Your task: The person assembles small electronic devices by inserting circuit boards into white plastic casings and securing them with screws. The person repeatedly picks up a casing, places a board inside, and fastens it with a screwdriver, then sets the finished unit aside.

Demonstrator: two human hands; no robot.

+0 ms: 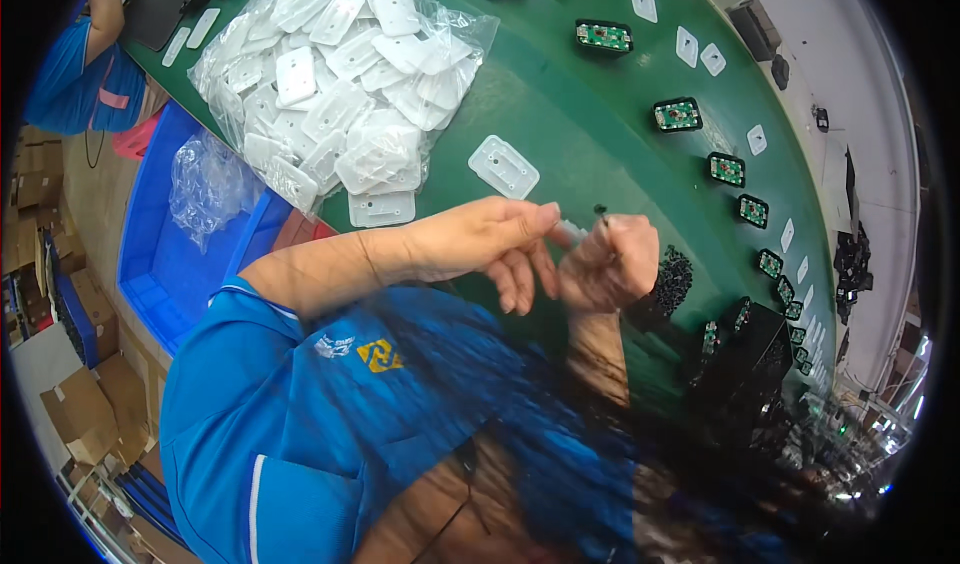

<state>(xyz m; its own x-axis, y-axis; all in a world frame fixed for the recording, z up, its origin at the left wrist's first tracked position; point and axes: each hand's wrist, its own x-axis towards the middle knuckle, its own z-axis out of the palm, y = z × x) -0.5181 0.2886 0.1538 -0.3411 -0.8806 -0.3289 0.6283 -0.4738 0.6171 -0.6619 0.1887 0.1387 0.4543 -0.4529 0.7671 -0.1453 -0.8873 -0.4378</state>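
Observation:
My left hand [508,249] reaches in from the left, its thumb and forefinger closed at the edge of a white plastic cover [573,232]. Most of that cover is hidden between my two hands. Beside it, my right hand [615,264] is closed, with a small black part [600,210] standing out at its fingertips. A pile of small black parts [676,279] lies on the green table just right of my right hand. Another white cover [504,167], rectangular with rounded corners, rests on the table beyond my left hand.
A clear bag full of white covers [345,89] lies at the far left. Several black housings with green circuit boards [678,115] line the curved table [590,124]. A blue bin [165,274] stands left of it. Another person's arm [103,14] shows at the upper left.

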